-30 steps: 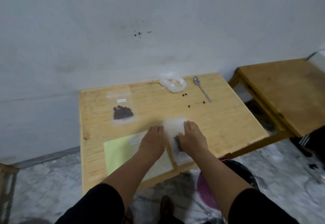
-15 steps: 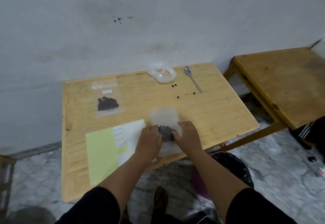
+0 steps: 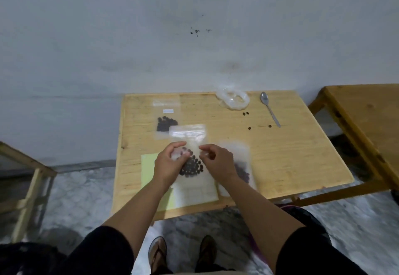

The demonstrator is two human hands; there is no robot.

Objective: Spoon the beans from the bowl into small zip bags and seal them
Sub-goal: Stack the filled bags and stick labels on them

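Above the table's front I hold up a clear zip bag [image 3: 190, 138] with a clump of dark beans [image 3: 191, 168] in its lower part. My left hand [image 3: 167, 165] grips its left side and my right hand [image 3: 219, 162] pinches its right side. A second bag with beans [image 3: 244, 166] lies flat on the wooden table [image 3: 291, 156] just right of my right hand. A third bag with beans [image 3: 165, 121] lies at the back left. A clear plastic bowl [image 3: 233, 100] and a metal spoon [image 3: 269, 110] sit at the back right.
Loose beans [image 3: 246, 113] lie scattered near the spoon. A pale green sheet [image 3: 148, 166] and white paper [image 3: 194, 190] lie under my hands. Another wooden table [image 3: 367, 119] stands to the right, a wooden frame [image 3: 28, 166] to the left, and the wall rises behind.
Both hands pressed on a bag lying on the table before. Now they hold a bag of beans lifted off the surface, and another bag lies uncovered to the right.
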